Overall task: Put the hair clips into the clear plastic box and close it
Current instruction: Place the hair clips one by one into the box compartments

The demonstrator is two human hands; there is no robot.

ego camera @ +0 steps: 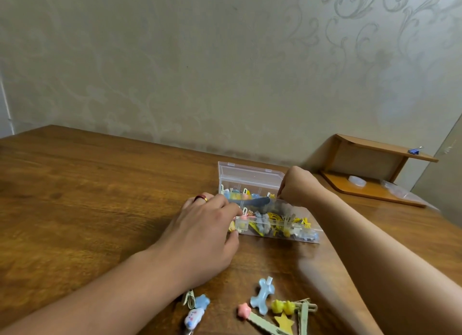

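The clear plastic box (295, 237) lies open on the wooden table (87, 189), its lid (250, 176) standing up at the back. Several colourful hair clips fill its compartments. My left hand (207, 232) grips the box's left end, thumb on the front wall. My right hand (297, 186) is above the back right compartment, fingers pinched downward; what they hold is hidden. Loose clips lie near me: a light blue bone clip (263, 296), a yellow clip (282, 306), a pink star clip (246, 311), a white and blue clip (193, 318).
A small wooden shelf (375, 169) stands at the back right against the wall, with a blue binder clip (415, 150) on top and a white round lid (357, 180) on its base. A clear plastic bag (400, 192) lies beside it.
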